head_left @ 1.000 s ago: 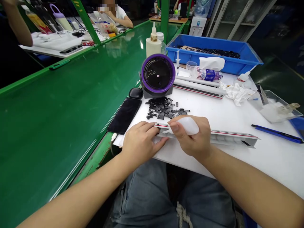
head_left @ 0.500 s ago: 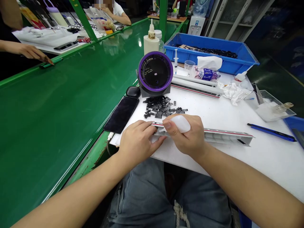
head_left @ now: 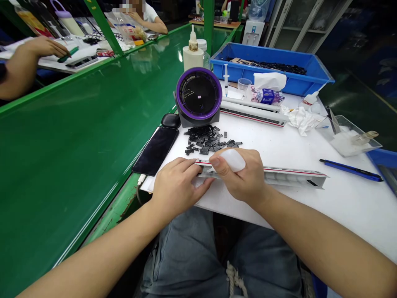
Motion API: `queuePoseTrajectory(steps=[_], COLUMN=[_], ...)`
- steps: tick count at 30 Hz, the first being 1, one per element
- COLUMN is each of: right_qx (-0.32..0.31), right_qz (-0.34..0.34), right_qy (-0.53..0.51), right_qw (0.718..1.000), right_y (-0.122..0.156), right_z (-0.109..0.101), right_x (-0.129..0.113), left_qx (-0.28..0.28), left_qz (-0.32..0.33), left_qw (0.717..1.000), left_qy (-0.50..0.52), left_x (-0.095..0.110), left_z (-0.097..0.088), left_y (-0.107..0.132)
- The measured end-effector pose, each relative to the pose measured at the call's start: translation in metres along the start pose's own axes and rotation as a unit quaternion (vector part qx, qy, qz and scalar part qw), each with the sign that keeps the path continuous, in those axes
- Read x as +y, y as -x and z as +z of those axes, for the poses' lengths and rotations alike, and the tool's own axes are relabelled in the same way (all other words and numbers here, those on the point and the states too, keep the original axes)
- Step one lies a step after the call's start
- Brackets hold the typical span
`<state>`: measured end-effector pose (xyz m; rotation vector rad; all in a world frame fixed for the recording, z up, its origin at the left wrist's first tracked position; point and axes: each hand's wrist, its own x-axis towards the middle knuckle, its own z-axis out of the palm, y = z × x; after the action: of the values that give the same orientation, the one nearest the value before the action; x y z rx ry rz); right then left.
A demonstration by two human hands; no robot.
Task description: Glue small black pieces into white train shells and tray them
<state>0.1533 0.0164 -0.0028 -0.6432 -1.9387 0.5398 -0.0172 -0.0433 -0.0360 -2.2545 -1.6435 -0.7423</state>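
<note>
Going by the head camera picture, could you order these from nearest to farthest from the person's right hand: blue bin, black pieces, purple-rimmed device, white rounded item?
1. White rounded item: gripped in the right hand.
2. Black pieces: beyond it, leftward.
3. Purple-rimmed device: behind the pieces.
4. Blue bin: farthest back.

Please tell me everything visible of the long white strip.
The long white strip looks like a hollow, open-sided plastic channel, with a red line along its far edge. It lies near the front edge of the table. The left hand holds its left end; the right hand, gripping a white bottle, hides part of it.
</note>
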Motion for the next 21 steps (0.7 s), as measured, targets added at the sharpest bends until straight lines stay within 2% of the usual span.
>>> queuePoseTrajectory(steps=[14, 21], right_qx=[0.0, -0.006], right_qz=[0.002, 0.014], right_qy=[-0.011, -0.016], right_qw=[1.0, 1.0], right_y=[0.0002, -0.0008], right_z=[-0.0003, -0.0005], right_x=[0.0019, 0.0028], left_qx=[-0.008, 0.005], left_qz=[0.0, 0.011], left_qw=[1.0, 1.0], left_qy=[0.001, 0.001], left_x=[-0.0014, -0.0043], left_z=[-0.0005, 0.0014], left_y=[-0.0004, -0.0013])
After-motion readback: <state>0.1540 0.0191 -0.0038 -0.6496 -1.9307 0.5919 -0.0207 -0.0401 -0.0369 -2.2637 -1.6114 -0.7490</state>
